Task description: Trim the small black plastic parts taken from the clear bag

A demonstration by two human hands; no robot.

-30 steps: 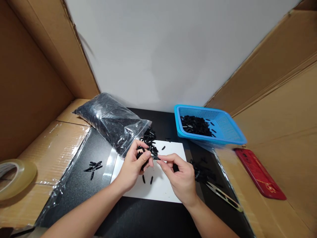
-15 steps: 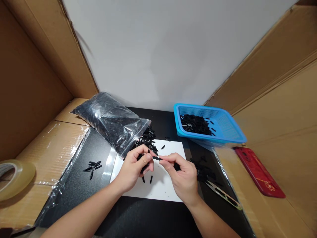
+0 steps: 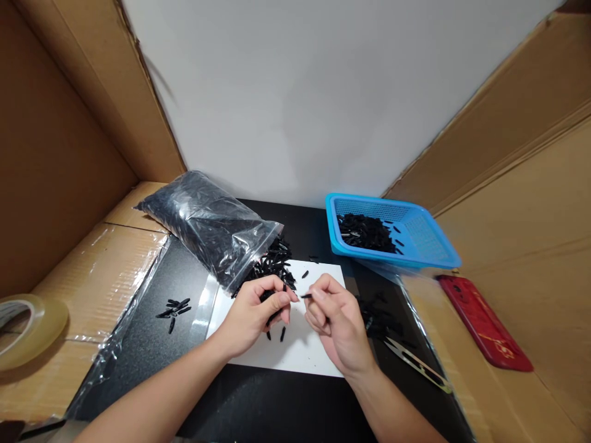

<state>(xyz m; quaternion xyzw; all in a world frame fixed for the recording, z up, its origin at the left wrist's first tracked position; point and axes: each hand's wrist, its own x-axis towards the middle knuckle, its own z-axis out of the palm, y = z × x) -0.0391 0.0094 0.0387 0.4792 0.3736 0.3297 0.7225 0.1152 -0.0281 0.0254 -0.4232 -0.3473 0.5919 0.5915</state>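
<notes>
Your left hand [image 3: 252, 314] hovers over the white sheet [image 3: 300, 351] with its fingers curled shut around a small bunch of black pieces [image 3: 270, 297], the thumb pressed on top of them. Your right hand [image 3: 335, 323] is just beside it, thumb and forefinger pinched on one thin black piece [image 3: 306, 296], whose tip points toward your left fingertips; the two hands are close but do not touch. The rest of your right fingers are curled in, and you cannot tell whether they hold anything more.

Two loose pieces [image 3: 276, 335] lie on the sheet under your left hand. A heap of the same pieces [image 3: 274, 261] spills from the mouth of the clear bag [image 3: 203, 224], which lies behind your left hand, across the sheet's far left corner. A blue basket [image 3: 418, 237] with more pieces stands at the far right of the worktop [image 3: 272, 406]. Snips [image 3: 418, 365] lie near your right wrist, and a red case [image 3: 482, 323] lies beyond them on the cardboard. A few pieces [image 3: 174, 308] sit apart at the left, and a tape roll [image 3: 28, 329] rests at the far left edge.
</notes>
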